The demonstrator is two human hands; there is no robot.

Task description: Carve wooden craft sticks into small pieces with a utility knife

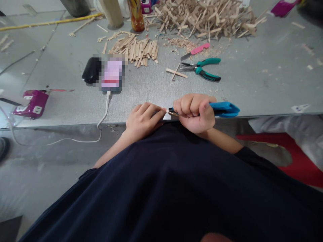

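My right hand [195,112] is wrapped around a blue-handled tool [225,109] at the table's front edge. The tool's dark front end points left; its exact kind is mostly hidden by my fingers. Just under that tip, a small pale piece of wood [173,114] shows at the edge. My left hand [145,117] rests on the edge, palm down, its thumb and fingertips pressed together close to the tool's tip. Whatever those fingers pinch is too small and covered to make out.
Beyond my hands lie teal-handled pliers [202,68], a pink folding knife [199,49] and crossed wooden sticks [179,73]. A stick pile [141,50] and a larger wood heap [207,16] sit farther back. Left are a charging phone [112,74], a black case [92,70] and a purple tape dispenser [34,103].
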